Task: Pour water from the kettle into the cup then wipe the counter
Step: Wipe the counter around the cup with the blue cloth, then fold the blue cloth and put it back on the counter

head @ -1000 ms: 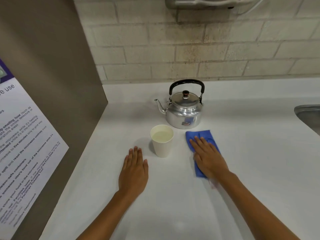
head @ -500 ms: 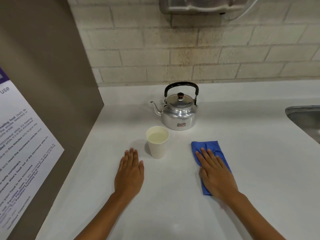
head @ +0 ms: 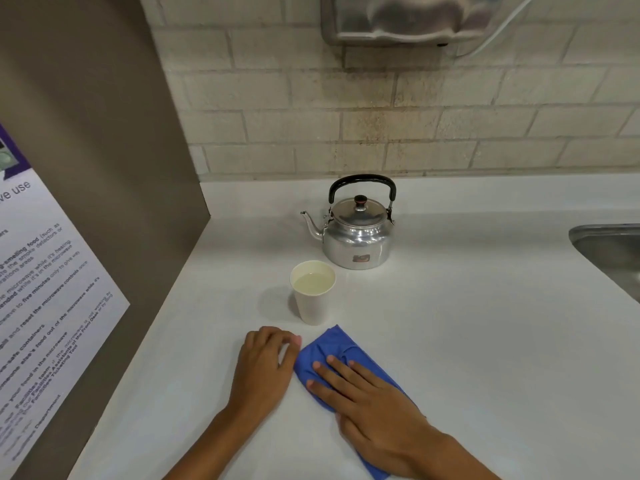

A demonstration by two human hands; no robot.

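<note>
A shiny metal kettle point(head: 356, 233) with a black handle stands upright near the back of the white counter point(head: 467, 341), spout to the left. In front of it stands a white paper cup point(head: 313, 294) holding water. A blue cloth point(head: 332, 353) lies flat on the counter just in front of the cup. My right hand point(head: 372, 403) presses flat on the cloth with fingers spread. My left hand point(head: 265, 367) rests on the counter beside the cloth's left edge, fingers curled down, holding nothing.
A brown panel point(head: 114, 202) with a printed notice point(head: 38, 306) walls off the left side. A steel sink point(head: 613, 251) edge shows at the right. A brick wall runs behind, with a metal dispenser point(head: 408, 19) mounted above the kettle.
My right hand has slid the cloth from the right of the cup toward me and leftward, up against my left hand. My left fingers have curled. Kettle and cup have stayed put.
</note>
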